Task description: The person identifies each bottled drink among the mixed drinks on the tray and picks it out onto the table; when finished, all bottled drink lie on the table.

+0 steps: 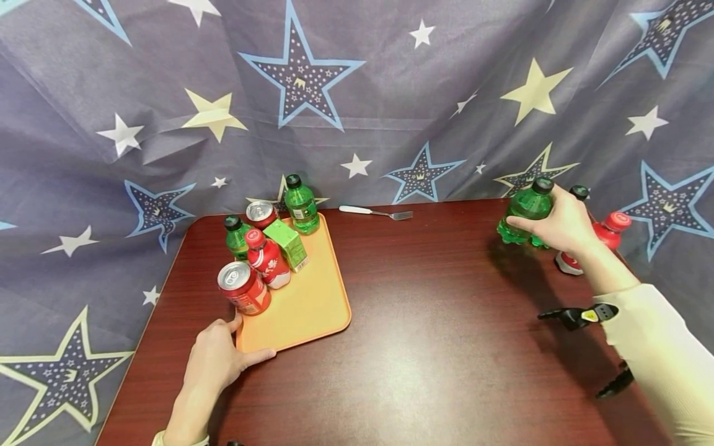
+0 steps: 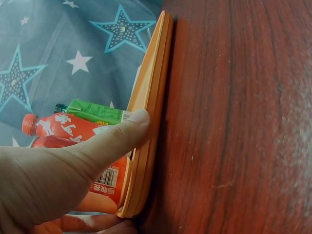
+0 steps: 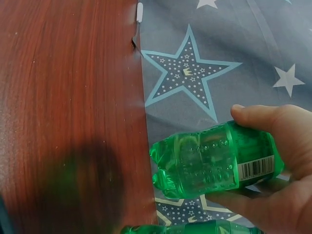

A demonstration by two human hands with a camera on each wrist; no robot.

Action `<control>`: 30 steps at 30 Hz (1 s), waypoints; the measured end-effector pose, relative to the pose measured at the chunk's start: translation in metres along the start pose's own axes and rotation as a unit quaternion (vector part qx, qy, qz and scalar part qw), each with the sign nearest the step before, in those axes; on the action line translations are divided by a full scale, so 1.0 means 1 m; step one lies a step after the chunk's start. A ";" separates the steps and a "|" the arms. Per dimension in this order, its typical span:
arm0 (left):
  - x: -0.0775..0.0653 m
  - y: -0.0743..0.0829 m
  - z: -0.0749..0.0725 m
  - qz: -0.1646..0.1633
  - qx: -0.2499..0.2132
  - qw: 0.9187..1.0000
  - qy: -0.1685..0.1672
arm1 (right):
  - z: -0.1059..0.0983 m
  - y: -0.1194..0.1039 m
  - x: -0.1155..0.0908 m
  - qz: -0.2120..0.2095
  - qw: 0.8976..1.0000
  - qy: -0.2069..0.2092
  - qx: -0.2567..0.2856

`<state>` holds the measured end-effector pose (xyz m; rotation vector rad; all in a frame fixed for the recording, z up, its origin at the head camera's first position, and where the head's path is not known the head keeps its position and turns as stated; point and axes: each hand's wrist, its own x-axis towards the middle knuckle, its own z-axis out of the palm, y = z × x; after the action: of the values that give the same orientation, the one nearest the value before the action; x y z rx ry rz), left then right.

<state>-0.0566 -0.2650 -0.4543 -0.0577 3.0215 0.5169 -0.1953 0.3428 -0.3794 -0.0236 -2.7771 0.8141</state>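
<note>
**Pale Sleeves and Dark Wrist Fittings**

The right sleeve (image 1: 664, 365), the fuller of the two from where I stand, is long, plain and pale cream-yellow, with a slightly wavy edge at the wrist; beyond it the right hand (image 1: 560, 224) is bare. Beside the cuff sits a slim black fitting (image 1: 568, 318), bearing a yellow patch (image 1: 589, 316) and a dark block (image 1: 606, 311) whose light marks are too small to read. A second black piece (image 1: 617, 381) shows lower along the sleeve. The left hand (image 1: 214, 359) is likewise bare. Of the left sleeve (image 1: 160, 440) I see only a pale strip, with a small dark part (image 1: 234, 443) nearby.
</note>
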 end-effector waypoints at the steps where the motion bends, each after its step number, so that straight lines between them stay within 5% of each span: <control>1: 0.000 0.000 0.000 -0.001 0.000 1.000 0.000 | 0.000 0.001 0.000 0.001 1.000 0.000 -0.002; 30: -0.002 0.001 -0.001 0.000 -0.001 1.000 0.004 | 0.004 0.015 -0.003 0.015 1.000 -0.015 -0.009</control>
<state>-0.0546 -0.2647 -0.4529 -0.0597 3.0287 0.5205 -0.1939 0.3529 -0.3919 -0.0561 -2.8176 0.8032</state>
